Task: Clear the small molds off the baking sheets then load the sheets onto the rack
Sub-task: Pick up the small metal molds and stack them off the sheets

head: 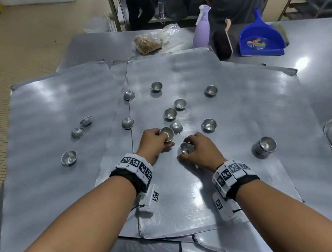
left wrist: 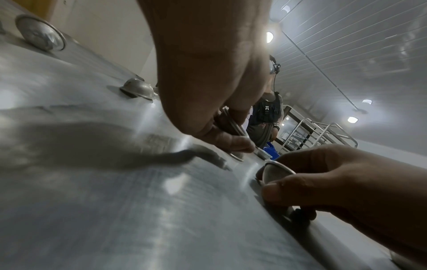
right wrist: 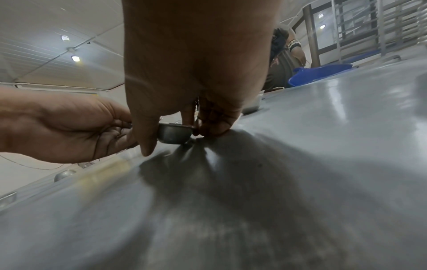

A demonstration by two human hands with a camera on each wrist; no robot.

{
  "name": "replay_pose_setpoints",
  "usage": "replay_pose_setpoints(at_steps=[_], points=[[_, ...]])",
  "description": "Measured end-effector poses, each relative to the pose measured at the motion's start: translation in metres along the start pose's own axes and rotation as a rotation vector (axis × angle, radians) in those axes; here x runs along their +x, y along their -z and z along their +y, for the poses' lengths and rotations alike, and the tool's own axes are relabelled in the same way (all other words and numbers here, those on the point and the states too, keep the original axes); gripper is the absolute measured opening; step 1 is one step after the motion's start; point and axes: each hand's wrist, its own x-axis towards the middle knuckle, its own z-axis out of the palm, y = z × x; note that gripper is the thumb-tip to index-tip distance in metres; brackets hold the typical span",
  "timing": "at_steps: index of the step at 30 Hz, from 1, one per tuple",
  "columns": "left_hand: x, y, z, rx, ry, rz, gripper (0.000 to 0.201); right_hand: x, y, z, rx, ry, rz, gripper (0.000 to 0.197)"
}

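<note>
Fourteen small molds sit on overlapping baking sheets [head: 233, 160]. The left hand [head: 152, 144] pinches one mold [head: 166, 134]; the right hand [head: 201, 151] curls its fingers round another [head: 186, 148]. A stack of molds [head: 264, 147] stands near the sheet's right edge.

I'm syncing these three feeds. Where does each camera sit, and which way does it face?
Head: looks down at the baking sheet; both forearms show.
Left wrist: low, looks along the left hand and its mold.
Right wrist: low, looks along the right hand and its mold.
Shared: each wrist view shows the other hand.
</note>
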Motion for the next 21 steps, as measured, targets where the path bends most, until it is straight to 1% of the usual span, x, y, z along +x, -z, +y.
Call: replay_pose_setpoints(at_steps=[7, 12, 14, 17, 21], points=[[0.000, 0.001, 0.001, -0.011, 0.013, 0.024, 0.015, 0.007, 0.003, 0.002, 0.004, -0.020, 0.055, 0.059], [-0.004, 0.005, -0.002, -0.004, 0.008, 0.028, 0.016, 0.005, 0.003, 0.002, 0.006, -0.015, 0.047, 0.055], [-0.007, 0.007, -0.004, -0.002, 0.005, 0.032, 0.016, 0.001, 0.002, 0.000, 0.017, -0.005, 0.074, 0.050], [-0.012, 0.011, -0.007, -0.003, -0.001, 0.026, 0.015, -0.005, 0.002, -0.007, 0.080, 0.002, 0.151, 0.035], [-0.017, 0.018, -0.006, -0.069, 0.021, 0.028, 0.013, -0.010, 0.003, -0.025, 0.123, 0.069, 0.205, 0.045]])
